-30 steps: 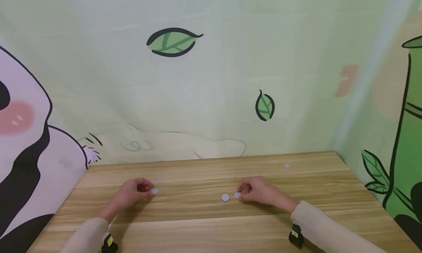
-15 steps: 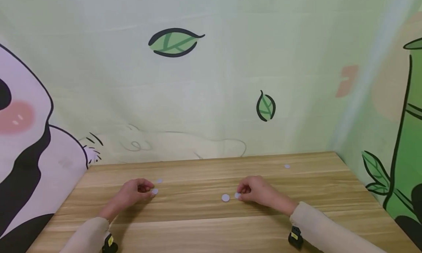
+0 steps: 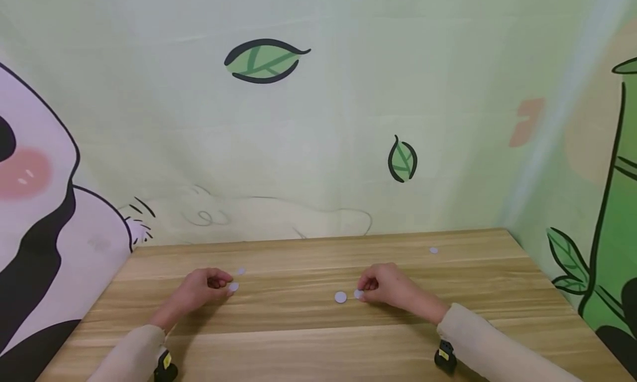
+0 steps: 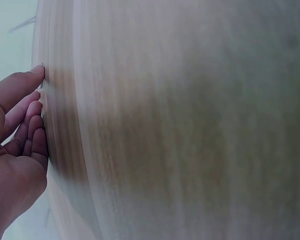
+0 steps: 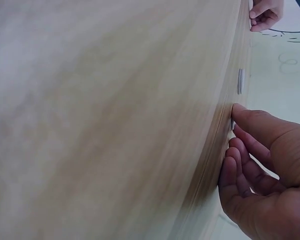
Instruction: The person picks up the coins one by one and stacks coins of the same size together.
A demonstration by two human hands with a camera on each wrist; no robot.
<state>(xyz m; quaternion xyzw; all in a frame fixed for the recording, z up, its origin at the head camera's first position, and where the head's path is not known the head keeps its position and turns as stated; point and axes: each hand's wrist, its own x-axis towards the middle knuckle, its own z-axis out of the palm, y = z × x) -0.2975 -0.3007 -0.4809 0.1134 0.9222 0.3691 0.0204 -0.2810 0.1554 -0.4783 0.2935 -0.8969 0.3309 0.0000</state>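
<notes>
In the head view my left hand (image 3: 203, 289) rests low at the left of the wooden table and pinches a small white disc (image 3: 234, 287) between thumb and index finger. Just beyond that disc lies another white disc (image 3: 241, 271). Right of the middle, my right hand (image 3: 390, 285) pinches a white disc (image 3: 359, 294), partly hidden by its fingertips. In the right wrist view this held disc (image 5: 233, 123) shows edge-on between thumb and index finger. A loose white disc (image 3: 340, 297) lies a small gap to its left.
A further white disc (image 3: 434, 250) lies near the far right of the wooden table (image 3: 278, 349). Behind the table hangs a pale green cloth backdrop (image 3: 328, 122) printed with leaves and a panda. A similar printed backdrop runs along the right side.
</notes>
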